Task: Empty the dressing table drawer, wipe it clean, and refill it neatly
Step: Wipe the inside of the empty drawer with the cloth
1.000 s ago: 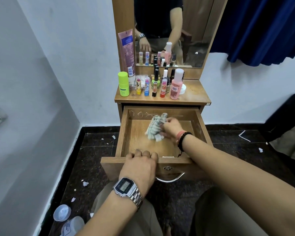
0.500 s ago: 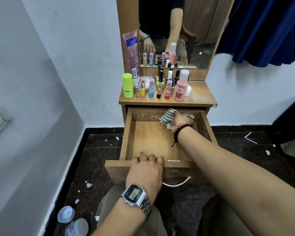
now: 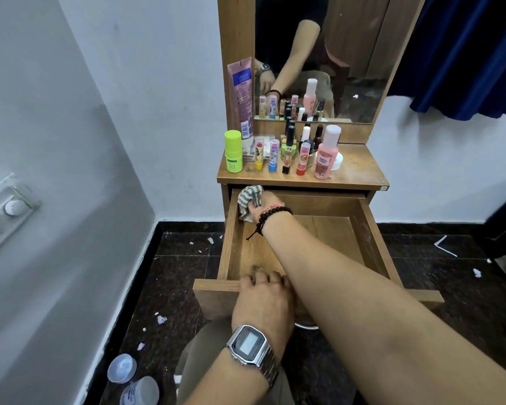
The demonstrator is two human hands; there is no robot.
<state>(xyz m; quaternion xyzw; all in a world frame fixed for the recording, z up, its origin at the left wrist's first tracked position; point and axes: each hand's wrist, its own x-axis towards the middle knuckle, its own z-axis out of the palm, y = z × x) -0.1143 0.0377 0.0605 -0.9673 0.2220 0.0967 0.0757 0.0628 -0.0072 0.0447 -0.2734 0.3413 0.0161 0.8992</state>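
Note:
The wooden drawer [image 3: 371, 229] is pulled out of the dressing table and holds no items. My right hand [image 3: 265, 204], with bead bracelets on the wrist, presses a striped grey-white cloth [image 3: 247, 198] into the drawer's back left corner. My left hand [image 3: 263, 299], with a silver digital watch above it, grips the top of the drawer's front panel [image 3: 216, 286]. On the tabletop [image 3: 360, 171] stand several cosmetics: a green stick [image 3: 233, 152], lip balms, nail polishes and a pink bottle [image 3: 326, 156].
A pink tube [image 3: 241, 97] leans on the mirror frame. The mirror [image 3: 348, 54] shows my arms. A white wall runs along the left. Two plastic containers [image 3: 129, 378] and paper scraps lie on the dark floor. A blue curtain [image 3: 465, 54] hangs at the right.
My right hand has carried the cloth from the drawer's middle, along the back wall, into the back left corner. My left hand has stayed on the front panel.

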